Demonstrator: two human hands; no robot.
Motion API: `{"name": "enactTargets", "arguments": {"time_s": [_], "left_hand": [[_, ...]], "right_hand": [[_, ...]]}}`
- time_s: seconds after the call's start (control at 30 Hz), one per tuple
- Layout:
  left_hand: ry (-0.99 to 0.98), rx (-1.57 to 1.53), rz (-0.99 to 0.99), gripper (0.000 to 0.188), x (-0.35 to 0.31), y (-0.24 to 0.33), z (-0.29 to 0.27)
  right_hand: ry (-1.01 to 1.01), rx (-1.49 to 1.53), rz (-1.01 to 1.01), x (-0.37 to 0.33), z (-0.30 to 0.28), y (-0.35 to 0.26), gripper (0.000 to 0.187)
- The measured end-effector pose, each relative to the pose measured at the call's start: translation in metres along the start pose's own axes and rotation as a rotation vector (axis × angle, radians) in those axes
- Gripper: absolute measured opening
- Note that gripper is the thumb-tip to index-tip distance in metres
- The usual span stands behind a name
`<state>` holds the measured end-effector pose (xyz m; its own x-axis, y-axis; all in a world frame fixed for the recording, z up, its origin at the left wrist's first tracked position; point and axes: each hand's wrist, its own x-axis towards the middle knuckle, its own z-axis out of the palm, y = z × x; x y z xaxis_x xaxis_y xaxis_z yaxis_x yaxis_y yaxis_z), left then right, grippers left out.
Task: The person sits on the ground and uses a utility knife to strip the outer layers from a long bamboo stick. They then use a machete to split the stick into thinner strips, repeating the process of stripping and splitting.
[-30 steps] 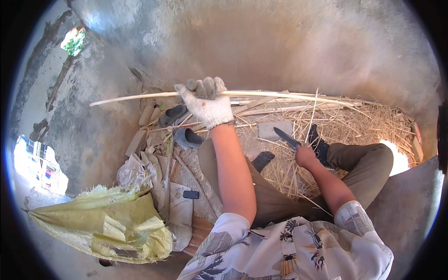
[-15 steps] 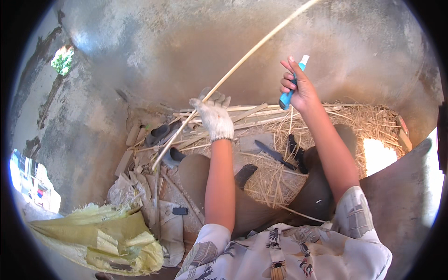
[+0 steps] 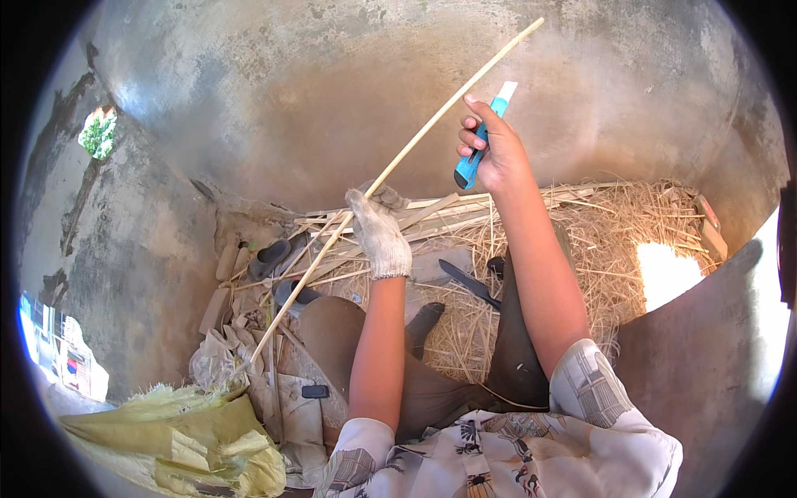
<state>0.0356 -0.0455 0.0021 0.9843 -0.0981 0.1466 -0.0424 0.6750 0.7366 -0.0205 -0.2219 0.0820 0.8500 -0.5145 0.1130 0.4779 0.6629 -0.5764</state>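
Observation:
My left hand point(image 3: 380, 236), in a pale work glove, grips a long, thin, light-coloured wooden stick point(image 3: 415, 144) around its middle. The stick slants from the upper right down to the lower left. In my bare right hand point(image 3: 500, 153) is a blue utility knife point(image 3: 471, 163), its short blade out and pointing up. The blade is close to the stick's upper part but apart from it.
Straw-like shavings point(image 3: 581, 274) cover the floor ahead, with long strips along the wall point(image 3: 332, 108). A dark-bladed knife point(image 3: 469, 284) lies near my legs. Dark shoes point(image 3: 270, 258), a small black object point(image 3: 315, 391) and a yellowish sack point(image 3: 187, 444) are at left.
The stick has slid down and to the left, so its upper end now shows. My right hand with the utility knife has moved left, nearer the stick.

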Motion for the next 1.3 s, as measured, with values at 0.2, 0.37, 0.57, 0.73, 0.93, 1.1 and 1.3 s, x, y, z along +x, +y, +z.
{"name": "enactTargets", "arguments": {"time_s": [0.2,0.37,0.57,0.73,0.93,1.1,1.3], "left_hand": [[-0.080,0.073,-0.103,0.048,-0.013,0.002,0.013],[0.052,0.046,-0.189,0.049,-0.079,-0.001,0.016],[-0.254,-0.049,-0.455,0.047,-0.151,0.076,0.038],[-0.332,0.323,0.023,0.044,-0.145,0.131,0.052],[-0.121,0.746,0.348,0.042,-0.089,0.154,0.072],[-0.342,0.769,-0.081,0.040,-0.012,0.132,0.060],[-0.571,0.613,-0.273,0.033,0.002,0.104,0.065]], "right_hand": [[0.088,-0.078,-0.105,0.003,-0.014,-0.014,0.026],[0.065,-0.121,-0.101,0.007,-0.022,-0.009,0.025],[-0.098,-0.344,0.123,-0.005,-0.005,-0.005,0.022],[-0.202,-0.609,0.229,-0.019,0.005,0.009,0.027],[-0.570,-0.714,0.309,-0.045,0.019,0.007,0.028],[-0.807,-0.647,0.389,-0.062,0.025,0.004,0.026],[-0.860,-0.798,0.476,-0.062,0.022,0.016,0.030]]}}
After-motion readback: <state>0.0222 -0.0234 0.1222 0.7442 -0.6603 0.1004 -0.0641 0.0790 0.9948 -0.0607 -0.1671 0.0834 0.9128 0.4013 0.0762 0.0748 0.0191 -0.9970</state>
